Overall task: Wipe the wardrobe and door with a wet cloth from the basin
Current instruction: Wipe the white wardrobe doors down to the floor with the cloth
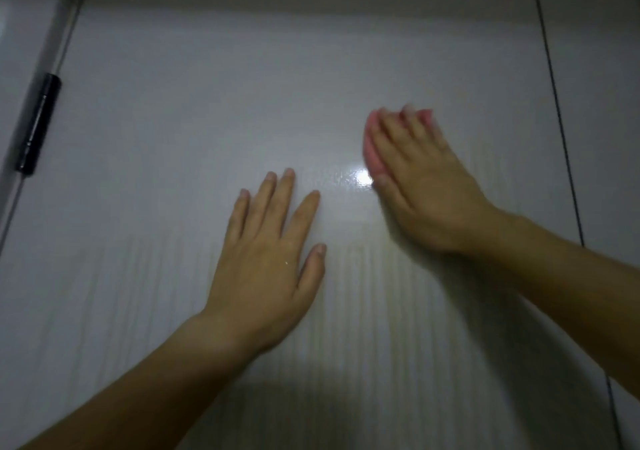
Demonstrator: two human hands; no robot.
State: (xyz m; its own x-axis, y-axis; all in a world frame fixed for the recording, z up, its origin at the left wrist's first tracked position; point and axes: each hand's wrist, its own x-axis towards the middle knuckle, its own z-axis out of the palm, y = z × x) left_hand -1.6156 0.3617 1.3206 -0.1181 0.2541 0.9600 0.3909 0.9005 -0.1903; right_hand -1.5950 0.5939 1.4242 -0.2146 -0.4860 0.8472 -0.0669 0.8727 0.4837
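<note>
Both hands lie flat on the door (156, 137), palms to the surface.

Door: white, glossy, fills nearly the whole frame. Faint vertical streaks cross the lower half and there is a sheen at centre, likely a wet film, though that is a judgement only. It looks rigid and broad and should take firm pressure without giving, but a wet gloss face will be slick under a palm. A thin dark seam (557, 110) runs down the right of the frame with another white panel (599, 103) beyond it. Cannot tell whether that panel is wardrobe or frame.

Left hand (266, 262), lower centre: fingers straight and spread, bare on the door, holding nothing. Reads as a brace.

Right hand (419, 186), right of centre and higher: fingers straight and close together, pressing the cloth (371, 151) against the door. Fingertips are blurred.

Cloth: pink, small, mostly hidden under the right hand. It shows only along the left edge of the fingers and past the tips. Soft, limp, light, presumably damp. It will likely bunch or slip out, so flat pressure over its middle suits it better than a pinch at a corner.

Black hinge (38, 123) at the upper left edge. Bright glare spot (362, 176) just beside the right thumb. Basin not in view.
</note>
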